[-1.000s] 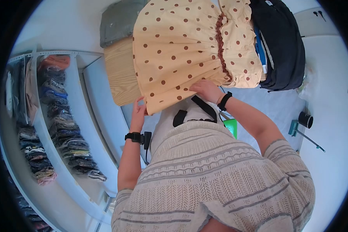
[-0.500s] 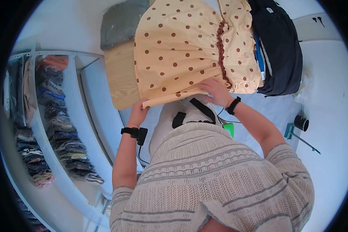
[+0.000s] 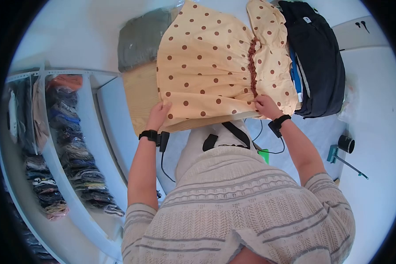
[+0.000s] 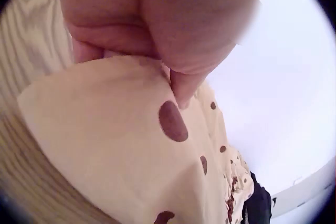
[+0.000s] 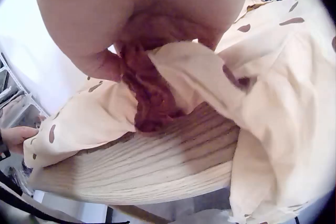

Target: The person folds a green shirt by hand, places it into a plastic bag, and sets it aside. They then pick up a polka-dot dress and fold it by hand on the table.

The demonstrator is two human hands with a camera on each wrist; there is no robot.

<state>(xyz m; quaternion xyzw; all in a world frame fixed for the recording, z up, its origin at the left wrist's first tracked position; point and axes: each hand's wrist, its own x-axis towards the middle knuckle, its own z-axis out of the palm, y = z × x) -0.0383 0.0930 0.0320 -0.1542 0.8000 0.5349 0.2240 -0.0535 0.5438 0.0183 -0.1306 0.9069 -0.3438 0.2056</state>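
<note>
A cream dress [image 3: 198,57] with brown dots lies spread over a wooden table [image 3: 138,97], its skirt to the left and its bodice to the right of a brown ruffled waist trim [image 3: 252,66]. At the skirt's near left corner, the left hand [image 3: 159,115] pinches the hem; the left wrist view shows the cloth [image 4: 105,129] between thumb and fingers. The right hand [image 3: 269,108] grips the near end of the waist trim, and in the right wrist view the trim [image 5: 149,98] bunches under the fingers.
A grey plastic-wrapped packet [image 3: 141,39] lies at the table's far left. Beyond the bodice stands a black bag [image 3: 317,57]. Shelves of bagged clothes [image 3: 77,145] line the left side. A green-headed tool [image 3: 333,154] is at the right, and cables hang from both wrists.
The right hand has moved right along the near edge of the dress and now grips the waist trim. The near edge, turned up at the skirt earlier, lies straighter between both hands.
</note>
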